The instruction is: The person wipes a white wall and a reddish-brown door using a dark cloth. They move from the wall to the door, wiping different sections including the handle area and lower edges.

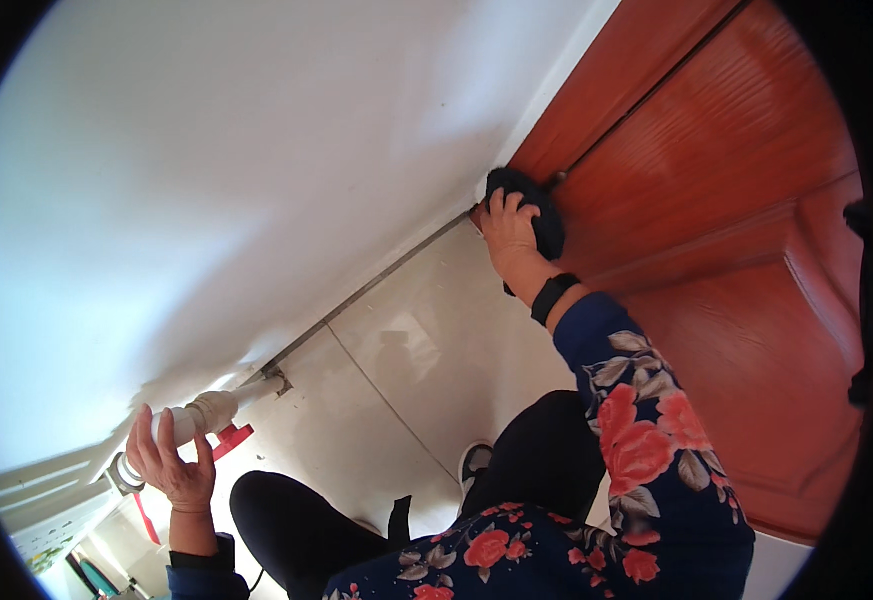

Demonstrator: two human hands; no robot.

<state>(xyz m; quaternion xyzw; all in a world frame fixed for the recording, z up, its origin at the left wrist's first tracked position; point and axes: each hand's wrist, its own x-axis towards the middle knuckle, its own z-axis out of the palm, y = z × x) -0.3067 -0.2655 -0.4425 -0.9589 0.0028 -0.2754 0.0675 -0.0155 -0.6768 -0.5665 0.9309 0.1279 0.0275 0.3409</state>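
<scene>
My left hand [173,461] is wrapped around a white plastic pipe [170,427] at the lower left. Just beside its fingers, a red valve handle [232,442] sticks out from the pipe's fitting. My right hand [510,225] presses a dark, fuzzy cloth or pad [549,225] against the bottom corner of a reddish-brown wooden door or frame [654,217], close to where it meets the wall. The fingers are spread over the cloth, and part of it is hidden beneath them.
A white wall [219,187] fills the upper left. Glossy beige floor tiles [384,375] lie below, with a dark strip [376,281] along the wall's foot. Bent black-clad knees [286,517] and a shoe [474,461] are near. Another red handle [146,517] hangs by the pipe.
</scene>
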